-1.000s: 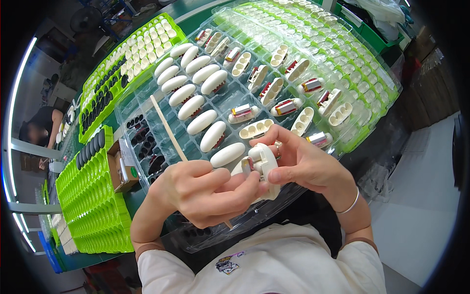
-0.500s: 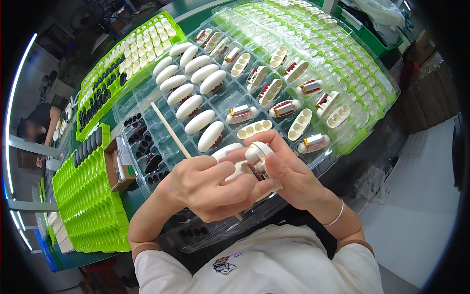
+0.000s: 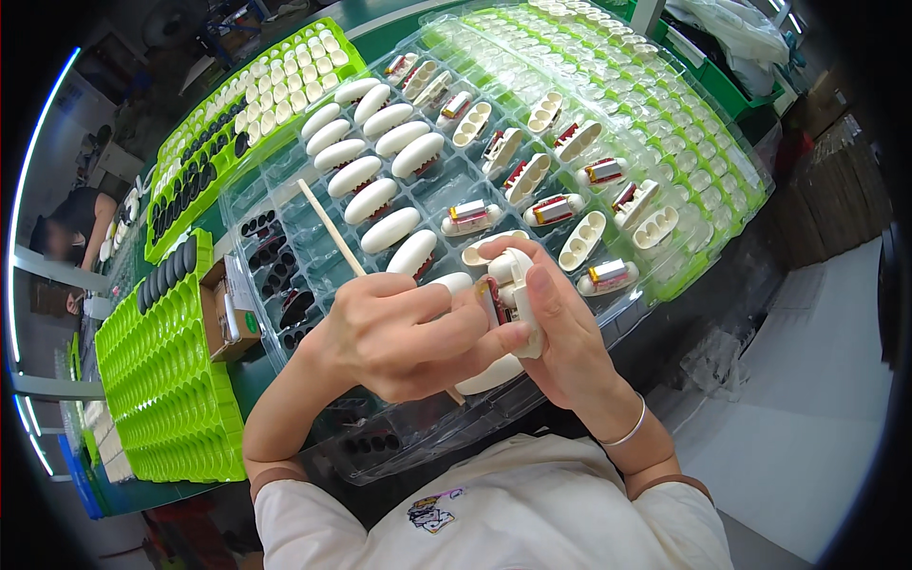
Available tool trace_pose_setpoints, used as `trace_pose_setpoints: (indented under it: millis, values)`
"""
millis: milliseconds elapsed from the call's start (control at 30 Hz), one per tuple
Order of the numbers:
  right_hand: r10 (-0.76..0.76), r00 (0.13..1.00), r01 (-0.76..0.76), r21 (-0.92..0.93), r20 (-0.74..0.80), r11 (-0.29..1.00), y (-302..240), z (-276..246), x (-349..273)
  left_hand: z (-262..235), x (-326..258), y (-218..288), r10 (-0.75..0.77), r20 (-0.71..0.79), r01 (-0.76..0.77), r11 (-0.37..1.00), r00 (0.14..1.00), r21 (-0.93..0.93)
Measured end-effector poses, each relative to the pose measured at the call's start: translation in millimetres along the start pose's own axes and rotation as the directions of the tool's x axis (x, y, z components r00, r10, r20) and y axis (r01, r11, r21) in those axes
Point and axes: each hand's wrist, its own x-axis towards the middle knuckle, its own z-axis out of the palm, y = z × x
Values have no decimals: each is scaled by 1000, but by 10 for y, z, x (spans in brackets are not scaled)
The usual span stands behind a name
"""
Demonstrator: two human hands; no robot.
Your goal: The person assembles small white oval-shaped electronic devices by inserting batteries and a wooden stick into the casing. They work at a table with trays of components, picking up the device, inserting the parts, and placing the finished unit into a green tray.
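Note:
My right hand (image 3: 574, 334) grips a white oval casing (image 3: 528, 306), holding it upright with its open side toward the left. Inside the casing a small red circuit board (image 3: 505, 296) shows. My left hand (image 3: 404, 334) is closed, its fingertips against the board and the casing's edge. A thin wooden stick (image 3: 330, 228) passes through the left hand, its ends sticking out at upper left and lower right; the grip on it is hidden. Beneath both hands lies a clear compartment tray (image 3: 445, 194) bearing several closed white casings (image 3: 370, 202), open half shells (image 3: 582, 240) and shells with silver battery cells (image 3: 471, 218).
Green trays of white and black shells (image 3: 285, 90) stand at far left, and a bright green ribbed tray (image 3: 171, 399) at near left. A small cardboard box (image 3: 231, 313) sits beside it. Clear-covered green trays (image 3: 698, 157) fill the far right. Another person (image 3: 81, 228) works at far left.
The casing has turned in my right hand, so the board inside shows more plainly. The stick's far end has moved up slightly with my left hand.

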Motion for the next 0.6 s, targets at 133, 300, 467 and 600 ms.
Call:
trace_pose_setpoints:
  millis: [133,300,467,600]
  values:
    - [-32,992,43,83,-124,996,78,-36,124,-105,-25,-11,-188,256,174,982,948,78]
    - [-64,975,116,242,-213,963,45,-98,153,-455,7,-367,-629,154,591,773,762,230]
    - [-49,981,98,264,-187,959,52,-99,120,-1287,-846,-866,-989,131,495,149,71,856]
    - [-22,978,80,276,-205,958,60,-117,115,-1603,-1517,-719,-982,96,415,22,-160,909]
